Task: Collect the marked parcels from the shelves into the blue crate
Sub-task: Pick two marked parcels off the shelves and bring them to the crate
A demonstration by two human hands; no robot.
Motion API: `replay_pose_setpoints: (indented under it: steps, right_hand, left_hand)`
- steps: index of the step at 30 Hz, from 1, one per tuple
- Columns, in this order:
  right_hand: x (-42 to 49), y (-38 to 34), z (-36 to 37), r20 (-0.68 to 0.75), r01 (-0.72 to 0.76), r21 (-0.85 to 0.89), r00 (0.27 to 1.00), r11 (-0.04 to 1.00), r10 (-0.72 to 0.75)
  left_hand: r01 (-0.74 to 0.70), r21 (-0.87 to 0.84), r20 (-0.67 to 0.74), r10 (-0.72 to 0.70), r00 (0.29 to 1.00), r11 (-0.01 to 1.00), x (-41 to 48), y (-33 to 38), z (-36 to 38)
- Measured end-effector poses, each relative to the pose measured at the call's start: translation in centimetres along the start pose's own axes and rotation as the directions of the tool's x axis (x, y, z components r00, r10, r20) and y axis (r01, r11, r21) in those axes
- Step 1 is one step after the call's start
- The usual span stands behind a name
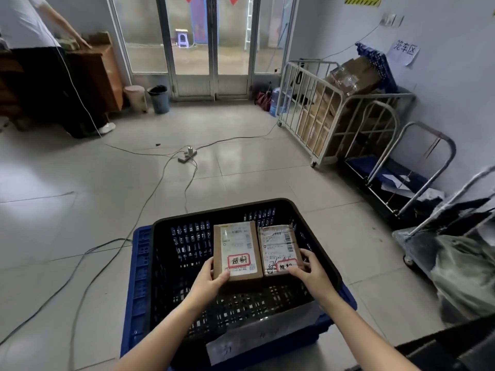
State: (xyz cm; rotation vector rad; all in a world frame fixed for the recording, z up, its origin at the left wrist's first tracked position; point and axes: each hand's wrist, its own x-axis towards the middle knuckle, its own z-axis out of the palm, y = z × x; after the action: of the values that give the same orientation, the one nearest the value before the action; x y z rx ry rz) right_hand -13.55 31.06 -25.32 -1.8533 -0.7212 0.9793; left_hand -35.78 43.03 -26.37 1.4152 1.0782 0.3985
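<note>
Two small cardboard parcels with white labels and red-framed marks sit side by side inside a black crate [160, 263], which is nested in the blue crate [136, 285] on the floor. My left hand [211, 279] grips the near left corner of the left parcel [237, 247], thumb on top. My right hand [308, 269] holds the near edge of the right parcel [277, 243], with fingers over its red mark. Whether the parcels rest on the crate bottom or are held just above it cannot be told.
Cables and a power strip [186, 155] trail across the tiled floor ahead. A wire cage trolley [334, 113] with cardboard boxes and flat trolleys [401, 167] stand along the right wall. Another person [40, 62] stands at a wooden desk far left. Glass doors lie ahead.
</note>
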Motion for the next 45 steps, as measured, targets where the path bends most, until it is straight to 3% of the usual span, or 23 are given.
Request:
replay_pose_setpoints:
  steps: [14,23,30,34,45]
  right_hand:
    - [19.0,8.9,1.0,0.116,-0.268,-0.107,0.953,0.957,0.28]
    - [23.6,13.2,2.8,0.084,-0.331,-0.099,0.937,0.938,0.34]
    - [24.1,13.7,4.1,-0.018,-0.375,-0.196,0.925,0.906,0.379]
    - [23.1,13.1,4.2,-0.029,-0.299,-0.325,0.951,0.897,0.307]
    - [18.7,8.4,2.4,0.006,-0.115,-0.486,0.991,0.866,0.135]
  left_hand:
    - [0.384,-0.01,-0.03,-0.384,0.923,0.923,15.3,-8.3,7.0]
    - [0.475,0.015,-0.091,-0.471,0.877,0.88,19.5,-11.0,9.0]
    - [0.501,0.059,-0.118,-0.492,0.863,0.864,20.9,-10.9,9.6]
    - [0.481,0.131,-0.125,-0.466,0.876,0.867,20.5,-10.1,9.7]
    - [0.3,0.57,-0.098,-0.299,0.949,0.765,17.5,-5.0,8.5]
